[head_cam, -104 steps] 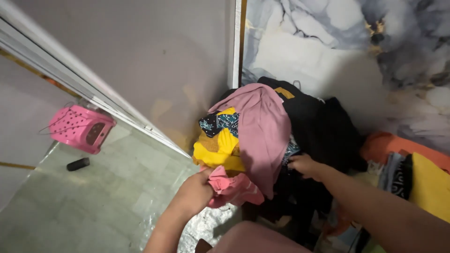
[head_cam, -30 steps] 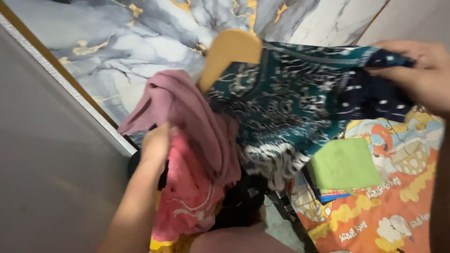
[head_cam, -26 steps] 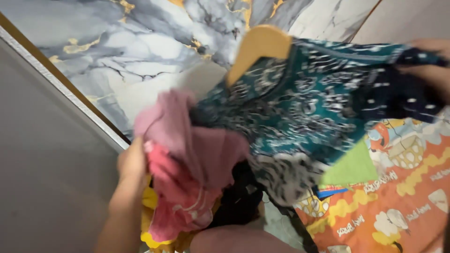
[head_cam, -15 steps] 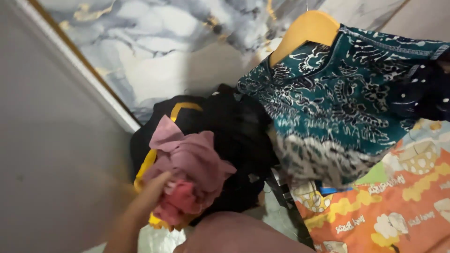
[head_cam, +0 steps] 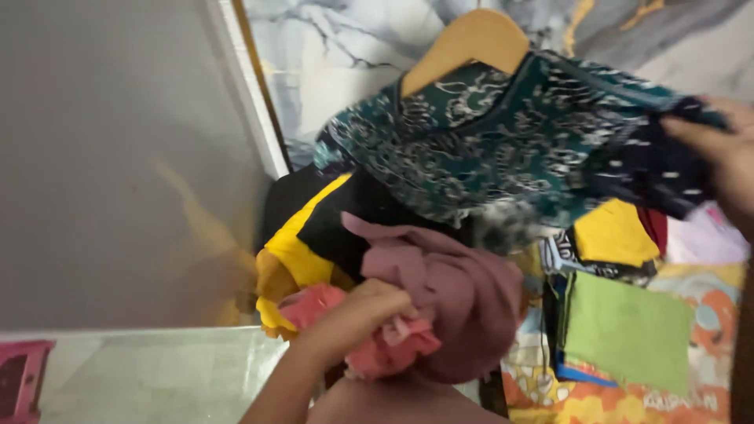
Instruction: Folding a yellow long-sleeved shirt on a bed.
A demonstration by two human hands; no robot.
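My left hand (head_cam: 357,310) grips a bunched pink cloth (head_cam: 385,345) and presses against a mauve garment (head_cam: 455,290) on a heap of clothes. Under them lies a yellow and black garment (head_cam: 310,235). My right hand (head_cam: 719,157) at the right edge holds up a teal patterned garment (head_cam: 487,149) by its dark dotted sleeve. That garment hangs on a wooden hanger (head_cam: 463,43) above the heap.
A marbled grey and gold wall panel (head_cam: 338,55) stands behind the heap, a plain grey wall (head_cam: 102,157) to the left. A folded green cloth (head_cam: 628,330) lies on an orange cartoon-print sheet (head_cam: 691,400). A pink object (head_cam: 20,377) sits on the pale floor (head_cam: 157,377).
The view has swung left. My left hand has closed over the pink cloth and pulled the mauve garment lower on the heap. The teal garment on its hanger stays lifted in my right hand.
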